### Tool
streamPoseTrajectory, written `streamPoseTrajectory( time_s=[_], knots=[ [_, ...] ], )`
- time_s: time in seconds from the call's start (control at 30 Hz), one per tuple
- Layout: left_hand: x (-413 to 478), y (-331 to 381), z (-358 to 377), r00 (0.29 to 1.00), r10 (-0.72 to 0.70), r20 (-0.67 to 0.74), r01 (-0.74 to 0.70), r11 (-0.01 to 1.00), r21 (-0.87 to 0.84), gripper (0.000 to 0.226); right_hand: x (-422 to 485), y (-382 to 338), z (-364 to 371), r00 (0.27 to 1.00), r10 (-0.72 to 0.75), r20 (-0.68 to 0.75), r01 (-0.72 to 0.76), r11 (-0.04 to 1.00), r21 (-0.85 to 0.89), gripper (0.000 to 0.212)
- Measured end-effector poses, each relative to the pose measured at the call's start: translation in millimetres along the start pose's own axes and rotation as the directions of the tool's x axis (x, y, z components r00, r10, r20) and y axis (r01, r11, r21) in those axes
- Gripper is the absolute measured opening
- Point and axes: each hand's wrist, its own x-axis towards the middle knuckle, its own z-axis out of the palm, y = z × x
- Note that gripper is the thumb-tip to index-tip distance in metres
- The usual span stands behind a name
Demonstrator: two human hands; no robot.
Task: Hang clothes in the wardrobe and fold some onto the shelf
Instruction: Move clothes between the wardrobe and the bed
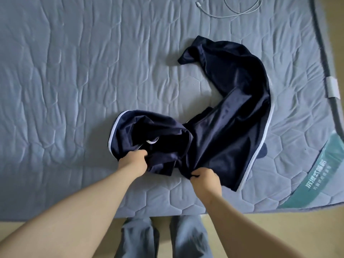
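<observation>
The navy track pants (229, 112) with white side piping lie crumpled on a quilted blue-grey mattress (74, 90), one leg curling away beyond the right hand. The left hand (133, 161) grips the bunched fabric at the near end; the right hand (205, 178) pinches a fold just beside it. A white cable (232, 10) lies well beyond both hands.

The person has bare forearms (93, 200) and wears loose blue-grey trousers (138, 239).
</observation>
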Motion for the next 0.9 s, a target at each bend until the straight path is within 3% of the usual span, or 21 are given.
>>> streamPoseTrajectory(
  time_s=[0.13, 0.23, 0.3, 0.37, 0.47, 0.53, 0.6, 0.67, 0.73, 0.8, 0.9],
  knots=[
    [-7, -48, -18, 0.976, -0.175, -0.127, 0.141, 0.961, -0.238, 0.032, -27, -36, 31, 0.972, -0.085, 0.22, 0.077, 0.996, 0.045, 0.025],
    [-11, -87, -35, 0.933, -0.265, -0.244, 0.161, 0.912, -0.376, 0.028, -44, -74, 49, 0.932, -0.146, 0.331, 0.109, 0.986, 0.129, 0.011],
    [-14, -104, -50, 0.908, -0.275, -0.317, 0.097, 0.872, -0.479, 0.022, -48, -107, 48, 0.966, -0.154, 0.207, 0.079, 0.94, 0.331, 0.016],
    [-15, -109, -66, 0.879, -0.28, -0.385, 0.014, 0.823, -0.567, 0.019, -46, -141, 38, 0.985, -0.168, -0.047, 0.167, 0.824, 0.541, 0.023],
    [-11, -103, -87, 0.851, -0.226, -0.474, -0.108, 0.808, -0.579, 0.019, -41, -184, 10, 0.916, -0.231, -0.329, 0.402, 0.572, 0.715, 0.031],
    [-8, -97, -96, 0.853, -0.17, -0.493, -0.156, 0.819, -0.553, 0.02, -34, -194, -7, 0.866, -0.235, -0.442, 0.5, 0.443, 0.744, 0.058],
    [-6, -91, -99, 0.857, -0.111, -0.503, -0.154, 0.876, -0.456, 0.026, -32, -188, -14, 0.828, -0.159, -0.538, 0.529, 0.541, 0.654, 0.067],
    [-9, -81, -94, 0.847, 0.0, -0.532, -0.181, 0.94, -0.288, 0.034, -33, -167, -8, 0.824, -0.081, -0.561, 0.426, 0.741, 0.52, 0.058],
    [-11, -69, -84, 0.817, 0.133, -0.562, -0.28, 0.943, -0.183, 0.038, -34, -143, 9, 0.87, -0.044, -0.491, 0.272, 0.874, 0.402, 0.032],
    [-10, -55, -71, 0.816, 0.209, -0.538, -0.319, 0.94, -0.118, 0.033, -30, -123, 29, 0.953, 0.004, -0.303, 0.091, 0.95, 0.299, 0.02],
    [1, -33, -47, 0.901, 0.128, -0.415, -0.237, 0.945, -0.223, 0.026, -12, -106, 48, 0.99, 0.097, -0.097, -0.072, 0.969, 0.237, 0.06]
  ],
)
